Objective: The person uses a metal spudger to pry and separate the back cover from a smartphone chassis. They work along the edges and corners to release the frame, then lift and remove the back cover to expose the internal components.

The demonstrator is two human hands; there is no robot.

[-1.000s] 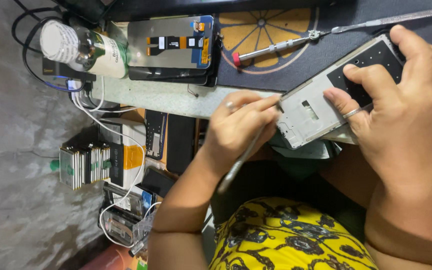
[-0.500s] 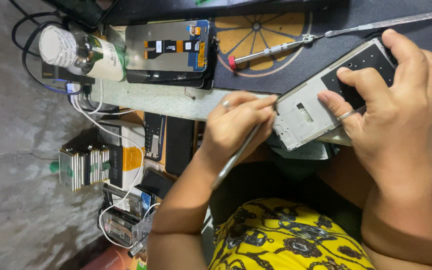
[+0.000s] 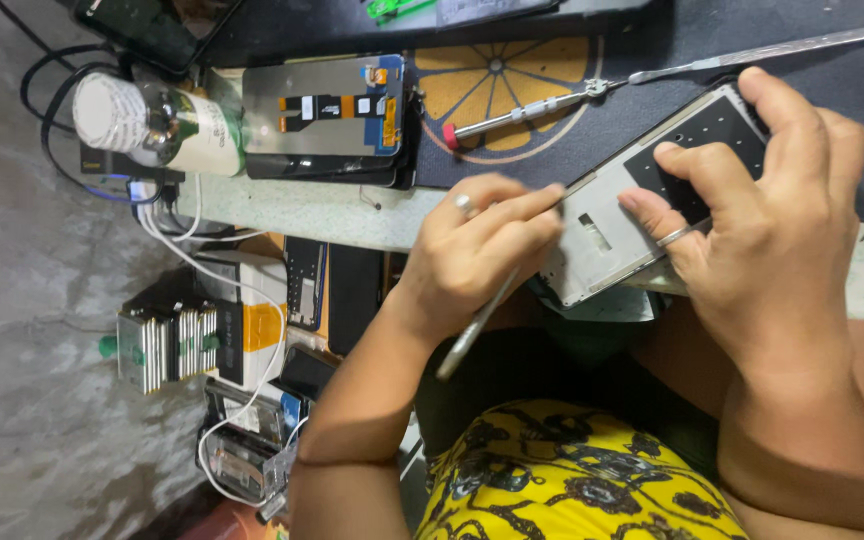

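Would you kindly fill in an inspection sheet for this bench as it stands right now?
Surface: pale speckled bench with a dark mat bearing an orange wheel print.
Job's things: grey phone frame; thin metal tool.
Clutter: bottle lying on its side; bare phone screen; red-tipped screwdriver; long tweezers.
Grippers: right hand holds the phone frame; left hand grips the tool against the frame's edge.
Cables: white cable and black cable trail off the bench.
Surroundings: stacked boxes and parts below the bench; grey floor.
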